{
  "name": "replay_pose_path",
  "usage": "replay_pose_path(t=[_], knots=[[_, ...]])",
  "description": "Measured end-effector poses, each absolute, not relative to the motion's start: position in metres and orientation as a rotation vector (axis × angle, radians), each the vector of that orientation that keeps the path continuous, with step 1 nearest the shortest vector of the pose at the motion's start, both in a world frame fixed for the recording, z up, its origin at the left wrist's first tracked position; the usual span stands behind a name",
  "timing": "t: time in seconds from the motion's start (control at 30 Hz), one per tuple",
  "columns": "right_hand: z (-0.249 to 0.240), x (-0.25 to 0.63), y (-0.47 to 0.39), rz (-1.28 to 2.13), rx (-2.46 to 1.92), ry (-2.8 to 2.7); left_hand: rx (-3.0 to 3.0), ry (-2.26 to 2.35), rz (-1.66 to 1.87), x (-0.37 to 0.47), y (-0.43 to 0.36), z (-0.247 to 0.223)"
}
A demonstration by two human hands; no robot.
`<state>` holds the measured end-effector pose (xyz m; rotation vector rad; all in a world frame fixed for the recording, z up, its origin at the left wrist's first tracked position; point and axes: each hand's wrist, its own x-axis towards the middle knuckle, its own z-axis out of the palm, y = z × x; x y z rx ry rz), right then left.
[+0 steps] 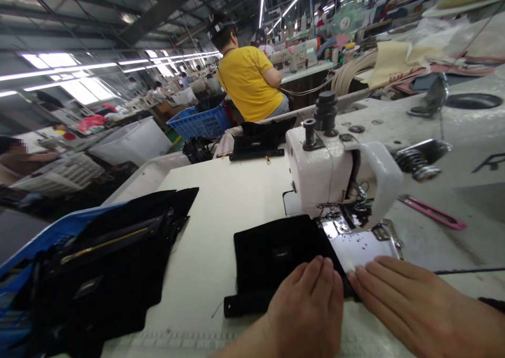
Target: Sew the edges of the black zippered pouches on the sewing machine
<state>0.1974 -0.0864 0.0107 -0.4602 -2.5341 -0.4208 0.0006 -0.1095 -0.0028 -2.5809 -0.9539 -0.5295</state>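
Observation:
A black fabric pouch piece (pixel 260 258) with a small label lies flat on the sewing table, its upper right corner close to the presser foot (pixel 349 216) of the white sewing machine (pixel 323 173). My left hand (pixel 307 305) is on its lower right part, fingers held together and bent down onto the cloth; the thumb is hidden. At the right edge of the piece, my right hand (pixel 406 300) lies with fingers stretched out side by side, the fingertips touching the edge by the metal needle plate (pixel 366 252).
A blue basket (pixel 74 221) at the left holds a stack of black pieces with gold zippers (pixel 114 263). Another black pouch (pixel 254 146) sits at the table's far edge. Pink-handled snips (pixel 434 212) lie right of the needle. A person in a yellow shirt (pixel 250 81) sits ahead.

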Motion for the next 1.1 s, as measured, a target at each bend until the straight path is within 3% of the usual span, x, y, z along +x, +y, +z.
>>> replay_pose_path(t=[0.83,1.1], knots=[[-0.022,0.189,-0.074,-0.397,-0.743,-2.55,-2.752,-0.865,-0.033,-0.007,-0.081,-0.003],[0.005,0.175,-0.059,-0.589,-0.765,-2.502,-2.759,-0.858,-0.002,-0.008,-0.065,0.004]])
